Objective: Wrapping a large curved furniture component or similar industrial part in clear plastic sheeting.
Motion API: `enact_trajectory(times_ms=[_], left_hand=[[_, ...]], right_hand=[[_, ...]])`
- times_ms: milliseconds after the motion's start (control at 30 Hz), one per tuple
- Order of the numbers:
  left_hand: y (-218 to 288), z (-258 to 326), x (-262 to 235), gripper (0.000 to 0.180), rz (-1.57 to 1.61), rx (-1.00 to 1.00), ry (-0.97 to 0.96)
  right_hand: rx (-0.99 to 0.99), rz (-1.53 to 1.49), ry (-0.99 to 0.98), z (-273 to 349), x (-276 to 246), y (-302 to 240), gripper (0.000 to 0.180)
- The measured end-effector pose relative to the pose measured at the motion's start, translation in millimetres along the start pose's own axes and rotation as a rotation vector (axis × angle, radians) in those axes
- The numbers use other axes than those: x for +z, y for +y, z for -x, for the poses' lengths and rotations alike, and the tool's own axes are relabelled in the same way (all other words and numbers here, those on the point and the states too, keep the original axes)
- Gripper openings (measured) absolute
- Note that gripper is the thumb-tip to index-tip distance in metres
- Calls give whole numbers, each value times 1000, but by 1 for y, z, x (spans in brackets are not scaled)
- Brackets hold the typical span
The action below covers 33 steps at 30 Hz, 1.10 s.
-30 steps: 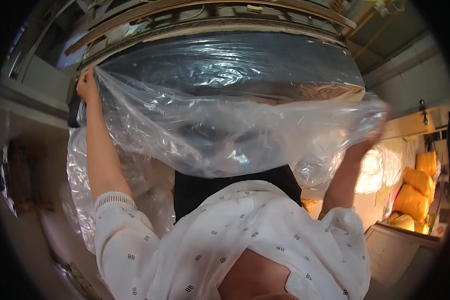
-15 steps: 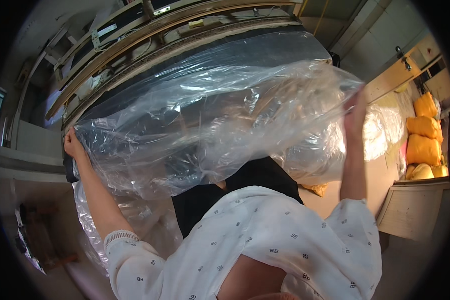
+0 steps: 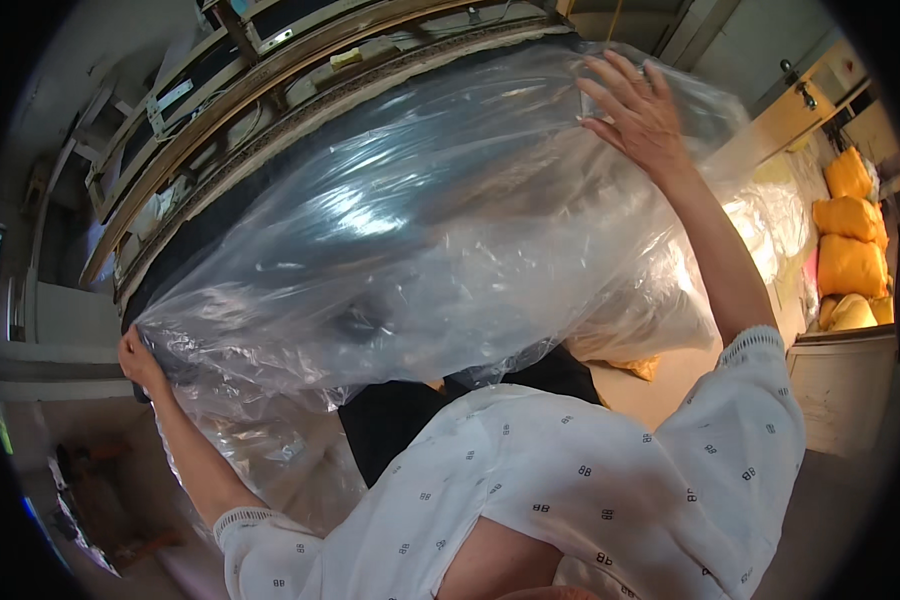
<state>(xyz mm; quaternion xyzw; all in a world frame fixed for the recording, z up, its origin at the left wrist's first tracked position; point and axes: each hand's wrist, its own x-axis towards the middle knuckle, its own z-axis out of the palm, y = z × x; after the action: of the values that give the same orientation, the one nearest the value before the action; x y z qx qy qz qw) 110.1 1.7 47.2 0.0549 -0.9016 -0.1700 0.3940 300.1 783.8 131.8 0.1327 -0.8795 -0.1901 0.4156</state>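
A wide clear plastic sheet [image 3: 440, 260] stretches from my left hand to beyond my right, over a dark worktop [image 3: 215, 235] and down toward my lap. At the worktop's left end, my left hand [image 3: 142, 360] is closed on the gathered edge of the sheet. My right arm reaches far forward on the right. There my right hand [image 3: 635, 115] has its fingers spread over the sheet near the worktop's far right end, palm down. The sheet looks taut between the hands, with creases fanning from the left one; its lower part hangs in loose folds.
Along the worktop's far side runs a long frame of bars [image 3: 240, 75] with a cable. More clear plastic [image 3: 280, 450] hangs at lower left. At right are a wooden board [image 3: 790, 125] with a black fitting, stacked orange bundles [image 3: 852, 235] and a pale cabinet [image 3: 840, 385].
My right hand has moved forward and left over the sheet, its fingers now spread. My left hand sits slightly lower, still gripping the edge. The sheet has become smoother and more taut.
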Motion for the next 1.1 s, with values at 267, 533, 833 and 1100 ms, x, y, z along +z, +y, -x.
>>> enact_trajectory(times_ms=[267,533,833,1100], left_hand=[[-67,5,-9,35,-185,-77,-78],[-51,-2,-11,35,-177,-121,-105],[-47,4,-40,32,-24,-173,-38],[-90,33,-156,33,90,-343,-90]], right_hand=[[499,-444,-252,26,91,-4,28],[503,-337,-136,13,115,25,28],[735,-652,-343,-8,146,23,22],[682,-695,-412,-11,155,34,22]])
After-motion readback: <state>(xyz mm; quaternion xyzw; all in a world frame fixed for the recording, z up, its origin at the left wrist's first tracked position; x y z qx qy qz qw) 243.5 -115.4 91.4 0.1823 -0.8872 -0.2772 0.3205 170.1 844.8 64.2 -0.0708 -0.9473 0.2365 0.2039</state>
